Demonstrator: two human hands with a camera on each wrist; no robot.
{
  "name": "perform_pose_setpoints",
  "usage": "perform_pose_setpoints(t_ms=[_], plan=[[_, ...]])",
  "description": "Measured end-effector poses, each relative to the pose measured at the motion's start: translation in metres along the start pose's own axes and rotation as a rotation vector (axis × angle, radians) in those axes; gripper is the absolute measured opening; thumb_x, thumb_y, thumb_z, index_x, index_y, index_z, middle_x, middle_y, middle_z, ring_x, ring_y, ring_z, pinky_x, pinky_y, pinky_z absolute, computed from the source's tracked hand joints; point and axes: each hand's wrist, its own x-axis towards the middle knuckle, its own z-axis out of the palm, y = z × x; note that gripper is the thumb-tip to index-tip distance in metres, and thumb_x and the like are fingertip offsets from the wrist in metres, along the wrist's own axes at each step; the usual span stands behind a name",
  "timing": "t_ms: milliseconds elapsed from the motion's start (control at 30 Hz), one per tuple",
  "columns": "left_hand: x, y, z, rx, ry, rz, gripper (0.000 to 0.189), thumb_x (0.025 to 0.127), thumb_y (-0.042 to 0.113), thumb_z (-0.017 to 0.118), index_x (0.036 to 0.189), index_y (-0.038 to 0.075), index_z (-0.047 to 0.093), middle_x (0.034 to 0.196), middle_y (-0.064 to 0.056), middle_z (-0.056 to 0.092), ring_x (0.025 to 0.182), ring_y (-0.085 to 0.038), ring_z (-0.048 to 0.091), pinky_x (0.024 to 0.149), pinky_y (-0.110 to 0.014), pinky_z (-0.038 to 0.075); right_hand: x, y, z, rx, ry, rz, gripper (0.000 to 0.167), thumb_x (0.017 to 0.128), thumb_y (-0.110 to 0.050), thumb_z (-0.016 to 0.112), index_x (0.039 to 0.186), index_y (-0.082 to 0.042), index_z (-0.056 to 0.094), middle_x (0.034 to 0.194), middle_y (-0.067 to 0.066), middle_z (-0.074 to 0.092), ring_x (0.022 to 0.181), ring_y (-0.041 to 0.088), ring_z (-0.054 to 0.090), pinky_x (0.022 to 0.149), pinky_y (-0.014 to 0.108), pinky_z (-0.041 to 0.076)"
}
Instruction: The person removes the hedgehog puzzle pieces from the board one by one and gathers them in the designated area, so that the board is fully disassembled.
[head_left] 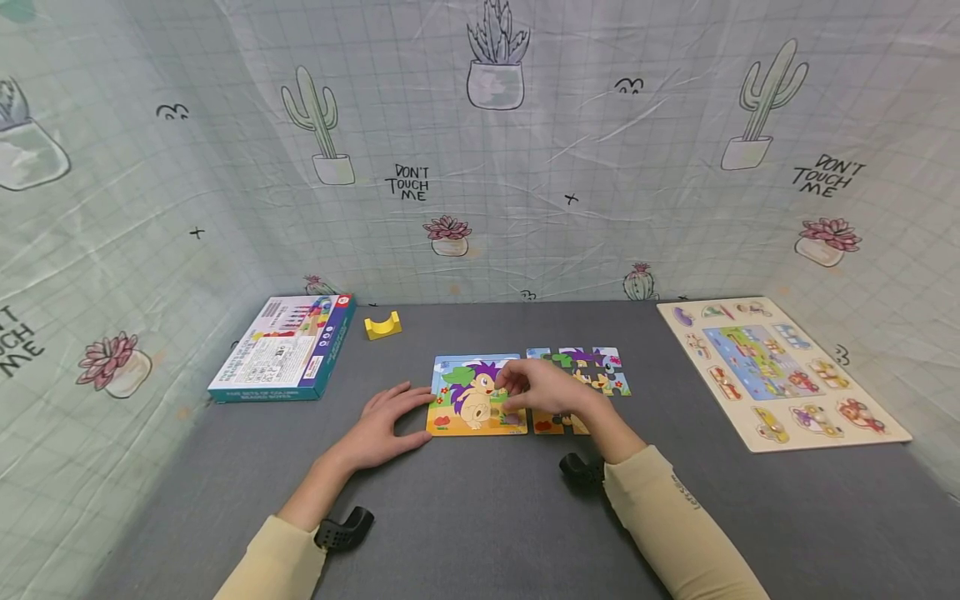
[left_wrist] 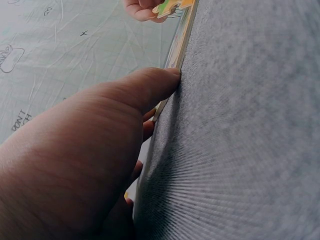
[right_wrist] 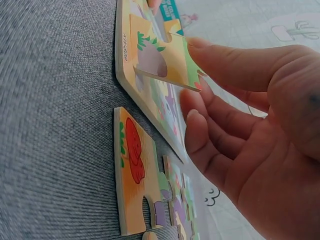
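A puzzle board (head_left: 448, 423) with a purple-spined hedgehog picture lies in the middle of the table. My left hand (head_left: 386, 429) rests at its left side, fingers spread and fingertips at the edge; in the left wrist view the thumb (left_wrist: 155, 82) touches the board's near edge. Over the board's right part, my right hand (head_left: 551, 390) pinches a puzzle piece (right_wrist: 175, 57) between thumb and fingers. That piece shows a grey rock with green leaves and is tilted over the board's corner. Just right of the board lie several other puzzle pieces (head_left: 613, 360), partly hidden by my right hand.
A teal and white box (head_left: 281, 346) lies at the back left, with a yellow curved block (head_left: 383, 327) beside it. On the right is a larger wooden picture board (head_left: 693, 329). Cactus-print cloth (head_left: 525, 167) encloses the grey table (head_left: 480, 517).
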Motion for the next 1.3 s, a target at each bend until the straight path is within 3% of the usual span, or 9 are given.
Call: perform_pose_setpoints(t_ms=[267, 533, 800, 1033, 1300], plan=[[0.000, 0.000, -0.001, 0.015, 0.008, 0.010, 0.059, 0.092, 0.034, 0.074, 0.144, 0.012, 0.057, 0.150, -0.010, 0.050, 0.147, -0.041, 0.025, 0.112, -0.068, 0.011, 0.001, 0.004, 0.002, 0.023, -0.020, -0.009, 0.024, 0.092, -0.006, 0.075, 0.113, -0.003, 0.065, 0.093, 0.001, 0.068, 0.083, 0.016, 0.063, 0.079, 0.033, 0.054], [0.001, 0.000, 0.000, 0.016, 0.003, 0.004, 0.059, 0.093, 0.034, 0.073, 0.144, 0.011, 0.056, 0.150, -0.010, 0.049, 0.147, -0.040, 0.025, 0.113, -0.068, 0.011, 0.002, 0.005, 0.003, 0.015, 0.018, -0.010, 0.019, 0.095, -0.005, 0.071, 0.112, -0.004, 0.066, 0.098, 0.000, 0.068, 0.088, 0.015, 0.062, 0.082, 0.034, 0.052], [0.000, -0.002, 0.002, 0.012, 0.001, 0.003, 0.059, 0.093, 0.035, 0.073, 0.145, 0.013, 0.057, 0.152, -0.008, 0.049, 0.148, -0.039, 0.024, 0.113, -0.067, 0.011, -0.003, 0.006, -0.005, 0.031, 0.045, 0.018, 0.018, 0.096, -0.006, 0.070, 0.112, -0.003, 0.066, 0.096, 0.000, 0.067, 0.087, 0.016, 0.061, 0.081, 0.034, 0.052], [0.000, -0.001, 0.002, 0.011, 0.007, 0.001, 0.058, 0.093, 0.035, 0.073, 0.144, 0.013, 0.057, 0.151, -0.008, 0.049, 0.147, -0.040, 0.025, 0.113, -0.068, 0.011, -0.011, 0.007, -0.014, 0.040, 0.068, -0.006, 0.020, 0.096, -0.003, 0.068, 0.115, 0.003, 0.065, 0.095, 0.002, 0.067, 0.084, 0.018, 0.062, 0.076, 0.035, 0.052], [0.001, -0.001, 0.001, 0.014, 0.007, 0.007, 0.059, 0.092, 0.034, 0.074, 0.144, 0.012, 0.057, 0.151, -0.008, 0.049, 0.147, -0.039, 0.025, 0.113, -0.067, 0.011, -0.024, 0.019, -0.027, 0.052, 0.106, 0.038, 0.017, 0.096, -0.004, 0.068, 0.113, 0.002, 0.066, 0.094, 0.003, 0.067, 0.085, 0.018, 0.062, 0.077, 0.036, 0.052]])
